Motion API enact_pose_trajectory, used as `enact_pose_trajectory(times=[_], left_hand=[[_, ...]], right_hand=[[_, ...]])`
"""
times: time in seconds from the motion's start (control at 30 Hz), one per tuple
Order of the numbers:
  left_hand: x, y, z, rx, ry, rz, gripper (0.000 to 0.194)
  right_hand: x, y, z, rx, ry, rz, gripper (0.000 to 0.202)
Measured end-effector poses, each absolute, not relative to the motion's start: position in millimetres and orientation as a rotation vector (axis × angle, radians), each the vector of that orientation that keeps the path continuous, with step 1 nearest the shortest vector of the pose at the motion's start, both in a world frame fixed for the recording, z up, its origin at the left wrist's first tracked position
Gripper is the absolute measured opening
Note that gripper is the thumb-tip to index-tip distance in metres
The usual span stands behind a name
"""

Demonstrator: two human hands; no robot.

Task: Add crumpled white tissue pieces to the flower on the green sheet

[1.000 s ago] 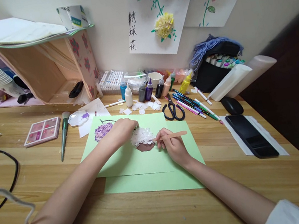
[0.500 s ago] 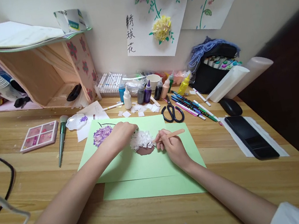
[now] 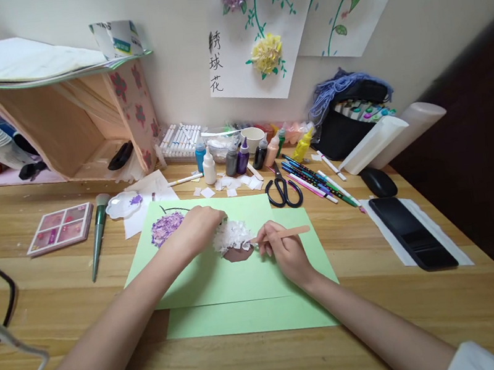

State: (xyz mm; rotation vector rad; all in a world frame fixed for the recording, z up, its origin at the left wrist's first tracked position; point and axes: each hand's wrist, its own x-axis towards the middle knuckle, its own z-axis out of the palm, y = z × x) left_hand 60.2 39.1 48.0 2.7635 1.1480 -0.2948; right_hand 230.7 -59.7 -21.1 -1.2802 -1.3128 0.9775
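Observation:
Two overlapping green sheets [image 3: 206,285] lie on the wooden table. On the upper one is a purple flower [image 3: 167,227] of paper bits, partly behind my left forearm. Beside it a white cluster of paper bits [image 3: 231,235] covers most of a brown round patch [image 3: 239,254]. My left hand [image 3: 202,228] rests at the cluster's upper left, fingertips bent down; what they hold, if anything, is hidden. My right hand [image 3: 285,251] grips a flat wooden stick [image 3: 294,231], its tip at the cluster's lower right edge.
Behind the sheets stand glue bottles [image 3: 242,155], with white paper squares [image 3: 230,182] before them. Black scissors [image 3: 283,192], pens [image 3: 316,180], a mouse [image 3: 378,181] and a phone [image 3: 411,232] lie right. Left are a brush [image 3: 99,233] and a palette [image 3: 61,228].
The whole view has shifted slightly. The stick in my right hand lies a little flatter, and its tip has moved slightly. My left hand keeps its place by the white cluster.

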Motion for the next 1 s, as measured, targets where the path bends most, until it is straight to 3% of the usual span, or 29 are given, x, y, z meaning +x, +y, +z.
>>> enact_pose_trajectory(times=[0.8, 1.0], left_hand=[[60, 37, 49, 2.763, 1.124, -0.296, 0.025], [50, 57, 46, 2.619, 1.294, -0.050, 0.032]], right_hand=[[230, -52, -24, -1.354, -1.261, 1.014, 0.040], [232, -58, -26, -1.280, -1.195, 0.935, 0.041]])
